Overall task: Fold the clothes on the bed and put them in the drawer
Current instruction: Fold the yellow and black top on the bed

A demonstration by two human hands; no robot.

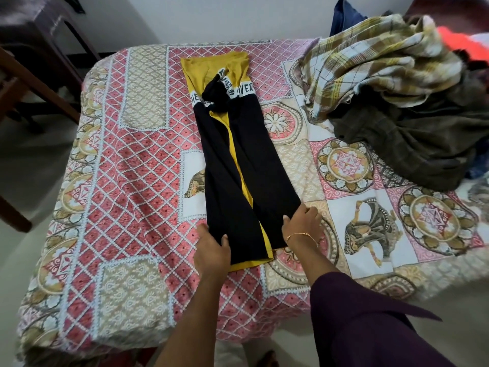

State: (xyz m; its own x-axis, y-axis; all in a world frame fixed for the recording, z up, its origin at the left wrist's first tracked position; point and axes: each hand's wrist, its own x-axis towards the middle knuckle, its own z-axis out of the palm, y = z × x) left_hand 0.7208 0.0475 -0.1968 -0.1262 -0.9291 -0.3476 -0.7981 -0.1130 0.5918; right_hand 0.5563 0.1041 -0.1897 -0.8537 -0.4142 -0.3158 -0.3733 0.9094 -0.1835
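Note:
A black and mustard-yellow shirt [238, 165] with a white lettered band lies lengthwise on the patterned bedspread [127, 160], its sides folded in to a narrow strip. My left hand [211, 250] pinches the near left corner of its hem, thumb on top of the cloth. My right hand [303, 223] holds the near right edge of the hem, fingers on the bedspread beside it. A heap of unfolded clothes sits at the far right, with a checked yellow-and-white cloth [370, 62] on top of a dark olive garment [412, 147]. No drawer is in view.
A dark wooden chair [29, 72] stands off the bed's far left corner. Pale floor runs along the bed's left and near sides. A blue item [344, 17] and an orange one [460, 41] lie behind the heap.

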